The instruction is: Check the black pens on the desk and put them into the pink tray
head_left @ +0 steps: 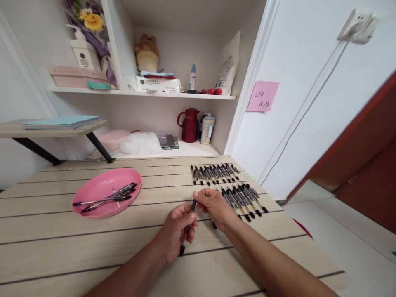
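A black-ended pen [187,230] is held at a slant over the table, its lower black end pointing toward me. My left hand [179,229] is closed around the barrel. At the upper black end, the fingertips of my right hand [213,204] pinch the pen. Just right of that hand lies a row of pens [243,199] with black ends, partly hidden behind it. Farther back is a second row of pens [213,174], laid side by side. To the left, a pink oval dish [93,185] holds several more pens [114,198].
The table [148,243] has dark grooves across it. At the back stand a red jug [189,126] and a pale tumbler [207,128], beside a white plastic bag [140,143]. A raised stand [62,131] with blue paper is at left. A pink note [262,96] sticks to the wall.
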Motion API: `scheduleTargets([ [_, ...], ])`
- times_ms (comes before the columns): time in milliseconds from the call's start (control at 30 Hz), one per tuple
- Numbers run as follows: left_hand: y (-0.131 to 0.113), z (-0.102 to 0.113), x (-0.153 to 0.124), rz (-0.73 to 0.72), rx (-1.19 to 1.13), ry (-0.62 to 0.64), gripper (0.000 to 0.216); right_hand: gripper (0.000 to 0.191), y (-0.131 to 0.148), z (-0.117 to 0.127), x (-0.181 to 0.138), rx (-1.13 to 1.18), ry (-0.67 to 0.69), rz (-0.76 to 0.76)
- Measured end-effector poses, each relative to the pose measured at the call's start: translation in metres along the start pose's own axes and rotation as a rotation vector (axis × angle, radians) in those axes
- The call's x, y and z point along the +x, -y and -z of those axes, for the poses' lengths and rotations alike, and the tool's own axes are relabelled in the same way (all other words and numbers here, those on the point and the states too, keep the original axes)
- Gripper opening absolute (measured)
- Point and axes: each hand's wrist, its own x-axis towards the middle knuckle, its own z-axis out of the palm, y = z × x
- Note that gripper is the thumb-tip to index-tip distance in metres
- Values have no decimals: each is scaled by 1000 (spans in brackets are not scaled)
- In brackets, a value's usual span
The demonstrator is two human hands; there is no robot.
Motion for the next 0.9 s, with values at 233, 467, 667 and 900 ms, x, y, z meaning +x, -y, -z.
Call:
scheduleTargets([
  [233,1,0,-1,21,-6,9,19,33,-1,1,-1,88,62,-22],
  [467,1,-3,-1,44,1,18,17,32,2,2,-4,124,155,-14],
  [667,2,0,-1,27,0,19,17,33,4,3,-4,126,129,-101],
  [900,2,0,-1,27,-9,31,18,31,5,3,-5,126,143,-106],
])
